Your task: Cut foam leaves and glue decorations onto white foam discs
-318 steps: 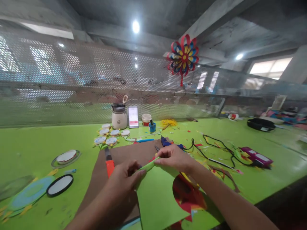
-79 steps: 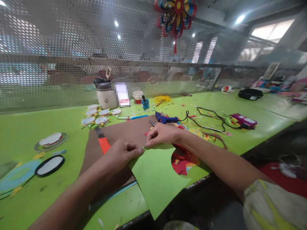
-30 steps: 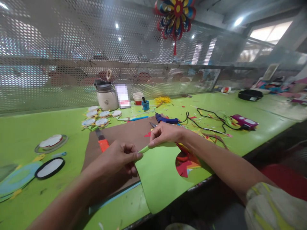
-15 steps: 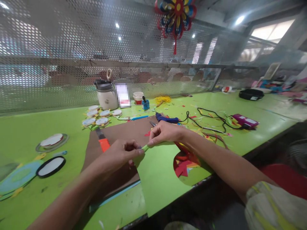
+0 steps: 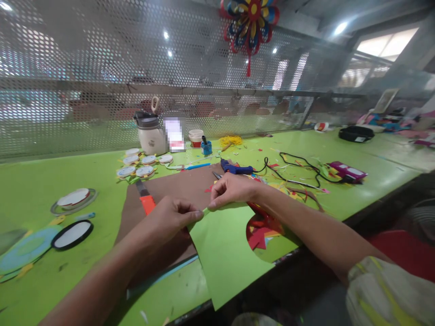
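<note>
A light green sheet of paper (image 5: 227, 253), with a round notch cut from its right side, hangs between my hands over the front of the table. My left hand (image 5: 175, 215) pinches its upper left corner between thumb and fingers. Close beside it, my right hand (image 5: 233, 188) is closed on the top edge, fingertips pressed together. A narrow bit of green paper (image 5: 206, 210) shows between the two thumbs. Under the hands lies a brown board (image 5: 180, 183), with an orange-handled knife (image 5: 147, 204) on it left of my left hand.
A blue glue gun (image 5: 236, 168) lies behind my right hand, its cord running right. Red and yellow paper scraps (image 5: 258, 237) are beside the sheet. Small round pieces (image 5: 144, 171), a kettle (image 5: 151, 138) and a blue bottle (image 5: 205, 147) stand farther back. A black-rimmed oval (image 5: 73, 235) lies left.
The paper's lower part has swung slightly and its bottom corner sits a little lower and to the right. My left fingers have curled in closer; both hands stay at nearly the same spot.
</note>
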`<state>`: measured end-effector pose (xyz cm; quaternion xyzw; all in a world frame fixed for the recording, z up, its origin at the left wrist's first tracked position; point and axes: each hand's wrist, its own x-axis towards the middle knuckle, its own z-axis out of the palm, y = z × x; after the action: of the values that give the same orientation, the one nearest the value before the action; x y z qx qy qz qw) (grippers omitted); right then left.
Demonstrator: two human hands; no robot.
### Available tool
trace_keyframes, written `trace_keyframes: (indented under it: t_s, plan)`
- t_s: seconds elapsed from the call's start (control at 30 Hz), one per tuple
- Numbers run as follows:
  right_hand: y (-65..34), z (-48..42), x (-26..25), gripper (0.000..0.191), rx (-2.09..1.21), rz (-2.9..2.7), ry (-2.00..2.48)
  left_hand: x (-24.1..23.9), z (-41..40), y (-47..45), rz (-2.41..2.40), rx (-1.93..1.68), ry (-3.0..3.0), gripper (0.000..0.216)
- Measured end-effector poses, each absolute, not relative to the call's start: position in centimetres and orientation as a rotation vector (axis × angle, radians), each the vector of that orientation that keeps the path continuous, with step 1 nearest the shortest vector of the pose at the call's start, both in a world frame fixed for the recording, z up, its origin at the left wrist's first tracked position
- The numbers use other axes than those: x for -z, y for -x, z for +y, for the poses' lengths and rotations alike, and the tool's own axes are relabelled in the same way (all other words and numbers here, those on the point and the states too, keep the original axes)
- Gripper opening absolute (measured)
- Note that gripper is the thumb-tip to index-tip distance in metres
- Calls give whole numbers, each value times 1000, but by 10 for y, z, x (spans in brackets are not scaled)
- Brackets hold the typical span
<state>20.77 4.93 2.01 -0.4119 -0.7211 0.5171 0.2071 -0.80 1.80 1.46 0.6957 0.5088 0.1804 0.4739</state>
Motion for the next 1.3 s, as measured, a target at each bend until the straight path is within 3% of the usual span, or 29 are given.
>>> trace_keyframes:
  t_s: [0.43,0.97,1.3]
  plan:
    - [-208,56,-12,18,-1247,-2269,1038,-6,20,5,1217,-416,-1736,27]
    - [-205,56,-15,19,-1236,-2351,964,-11,8,2,1103,-438,-1673,20]
    - [-231,73,-11,24,-1440,-1925,1011,-9,26,18,1104,-394,-1560,32]
